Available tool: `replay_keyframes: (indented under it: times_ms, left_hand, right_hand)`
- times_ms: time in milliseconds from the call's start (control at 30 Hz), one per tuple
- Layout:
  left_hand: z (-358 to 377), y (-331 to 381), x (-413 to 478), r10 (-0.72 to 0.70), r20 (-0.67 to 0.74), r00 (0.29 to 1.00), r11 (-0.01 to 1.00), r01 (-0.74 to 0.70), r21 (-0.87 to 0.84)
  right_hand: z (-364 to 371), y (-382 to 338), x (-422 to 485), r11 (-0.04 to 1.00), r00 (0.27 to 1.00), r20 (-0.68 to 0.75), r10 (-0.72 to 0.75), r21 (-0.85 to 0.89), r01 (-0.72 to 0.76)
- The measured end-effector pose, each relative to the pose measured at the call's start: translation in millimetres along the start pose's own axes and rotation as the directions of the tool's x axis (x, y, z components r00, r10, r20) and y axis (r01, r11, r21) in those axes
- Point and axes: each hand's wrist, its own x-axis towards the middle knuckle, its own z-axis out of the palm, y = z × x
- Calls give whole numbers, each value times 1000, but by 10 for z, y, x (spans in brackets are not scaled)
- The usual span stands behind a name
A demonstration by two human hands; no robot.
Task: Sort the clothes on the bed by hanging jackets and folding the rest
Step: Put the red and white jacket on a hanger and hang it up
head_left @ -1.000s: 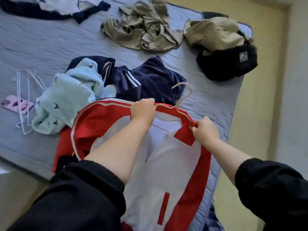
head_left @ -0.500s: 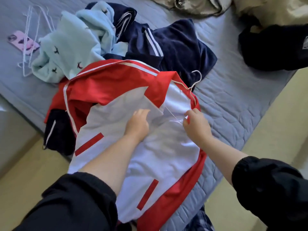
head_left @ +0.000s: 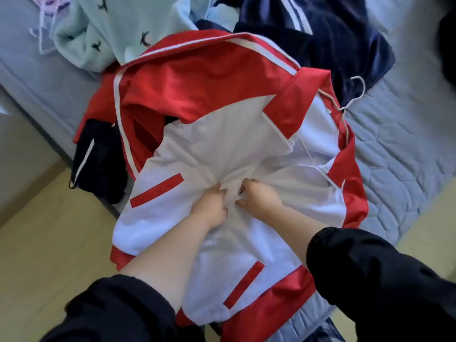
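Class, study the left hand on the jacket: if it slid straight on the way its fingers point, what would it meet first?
The left hand would first push into the bunched white front of the jacket, which it pinches; beyond that, probably the red collar.

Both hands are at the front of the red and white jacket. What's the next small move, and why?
Probably draw the two white front panels together to close the front. The left hand and right hand pinch the red and white jacket at its centre, and the white wire hanger already sits in its shoulders.
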Motion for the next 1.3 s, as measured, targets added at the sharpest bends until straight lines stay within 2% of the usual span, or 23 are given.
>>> replay_keyframes:
  times_ms: [167,267,400,567,633,700,767,833,900,967,1033,1133,1300]
  left_hand:
    - [132,-63,15,5,-91,996,1000,-5,-5]
    - [194,-68,-24,8,-120,993,1000,-9,-8]
    - [219,-56,-54,10,-149,989,1000,-13,-17]
    - [236,-62,-102,17,-180,984,999,-22,-27]
    - [254,-73,-126,17,-218,976,998,-28,-49]
    - [278,-88,-149,6,-254,967,997,-25,-70]
    - [312,-107,-167,5,-279,960,996,-30,-85]
    - [338,-125,-173,15,-296,955,994,-46,-98]
    - [333,-135,-173,24,-307,952,992,-61,-111]
    - [321,-143,-163,38,-304,952,992,-74,-106]
    - [304,-158,-148,58,-289,955,993,-86,-86]
    - [273,-187,-132,86,-262,961,994,-102,-50]
    - [254,-175,-139,95,-236,967,995,-102,-19]
  right_hand:
    - [197,29,166,992,984,-132,123,20,-121]
    - [232,30,198,991,983,-129,133,9,-133]
    - [155,16,276,963,973,-64,222,173,-208]
    - [193,-56,288,971,973,-65,220,106,-213]
    - [202,-70,234,991,977,-172,129,47,-123]
    - [211,-47,182,996,947,-309,-85,-40,76]
    - [215,-10,145,980,915,-350,-200,-63,190]
    - [196,3,141,989,959,-255,-121,52,138]
    - [131,4,205,977,997,-70,14,213,1]
    - [42,-12,261,943,997,51,57,325,-70]
    - [-44,-33,293,928,989,128,80,351,-121]
    - [-146,-33,338,952,985,155,70,286,-112]
    - [-220,-82,246,998,987,158,-6,-56,16]
